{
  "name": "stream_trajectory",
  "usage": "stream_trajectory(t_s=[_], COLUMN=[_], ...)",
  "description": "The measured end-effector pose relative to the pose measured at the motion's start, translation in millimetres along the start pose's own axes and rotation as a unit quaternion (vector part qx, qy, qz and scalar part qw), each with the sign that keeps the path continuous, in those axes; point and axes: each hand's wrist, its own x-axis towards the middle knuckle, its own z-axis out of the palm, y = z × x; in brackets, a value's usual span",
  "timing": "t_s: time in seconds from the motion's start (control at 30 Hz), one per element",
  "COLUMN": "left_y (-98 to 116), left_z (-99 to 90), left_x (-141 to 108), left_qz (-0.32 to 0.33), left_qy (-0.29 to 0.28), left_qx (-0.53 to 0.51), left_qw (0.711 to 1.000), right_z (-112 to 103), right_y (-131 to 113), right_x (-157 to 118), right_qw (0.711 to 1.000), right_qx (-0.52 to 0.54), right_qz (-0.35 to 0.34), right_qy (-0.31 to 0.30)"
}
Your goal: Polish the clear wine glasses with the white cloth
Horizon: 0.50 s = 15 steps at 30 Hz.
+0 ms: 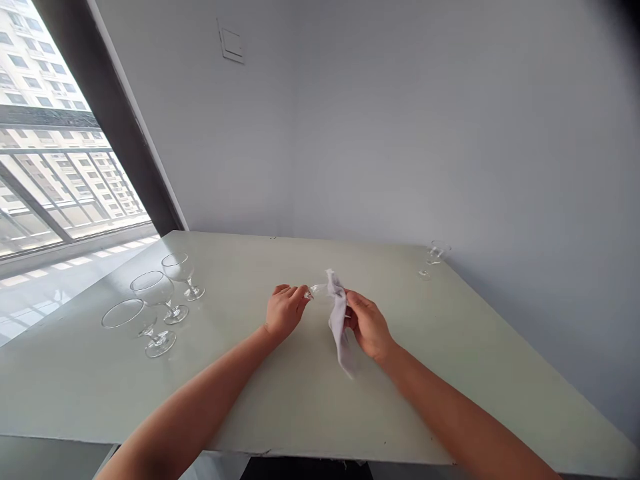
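Above the middle of the table, my left hand point(287, 311) is closed around the stem end of a clear wine glass point(319, 291), which is tipped on its side with its bowl toward the right. My right hand point(369, 323) grips a white cloth point(339, 320) against the bowl of that glass. Part of the cloth hangs down below my fingers, its lower end slightly blurred. The cloth covers much of the bowl, and my left fingers hide the foot.
Three stemmed glasses stand upright in a row at the left: a near glass point(159, 343), a middle glass point(176, 313) and a far glass point(194, 291). Another glass point(435, 253) stands at the table's point(280, 413) back right, close to the wall point(400, 133).
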Motion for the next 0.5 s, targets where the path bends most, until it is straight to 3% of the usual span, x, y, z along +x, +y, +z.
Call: stream_trajectory(t_s=[0.1,0.23,0.33,0.5], left_y=[-1.6,1.8,5.0,5.9], left_z=[-5.6,-8.1,-7.0,-8.1], left_x=[2.2,2.4,1.6,1.7], left_qz=[0.04,0.127,0.169,0.195], left_qy=[-0.009,-0.033,-0.051,-0.024], left_qx=[0.041,0.071,0.083,0.084], left_qw=[0.998,0.989,0.981,0.977], right_z=[-2.4,-13.1,-16.4,-16.0], right_y=[-0.2,6.0,13.0,16.9], right_x=[-2.3,2.7,6.3,8.2], right_qw=[0.985,0.961,0.965,0.98], right_qx=[-0.136,-0.193,-0.173,-0.059], right_qz=[0.007,0.059,0.084,0.136], right_qy=[-0.107,-0.188,-0.179,-0.133])
